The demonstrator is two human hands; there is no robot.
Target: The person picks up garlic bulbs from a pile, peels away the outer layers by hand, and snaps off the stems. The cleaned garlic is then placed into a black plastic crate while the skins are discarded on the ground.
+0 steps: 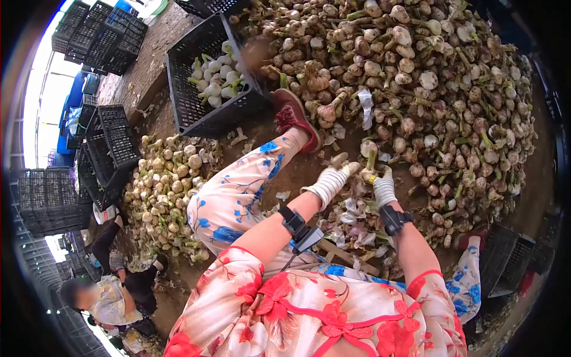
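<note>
Both my hands wear pale gloves and meet in front of me, around one garlic bulb (369,146) with a green stem. My left hand (334,177) has its fingers closed near the stem's lower end. On the other side of the stem, my right hand (384,185) is closed on it too. Loose peeled skins (357,208) lie on the ground below my hands. A big heap of unpeeled garlic (428,77) rises just beyond them. To the left, a black crate (205,122) holds several cleaned white bulbs (217,77).
A smaller garlic pile (166,184) lies left of my leg. Stacked black crates (50,199) stand at the far left, and another crate (505,262) at the right. A person (110,297) sits at the lower left. My red shoe (294,119) is beside the crate of cleaned bulbs.
</note>
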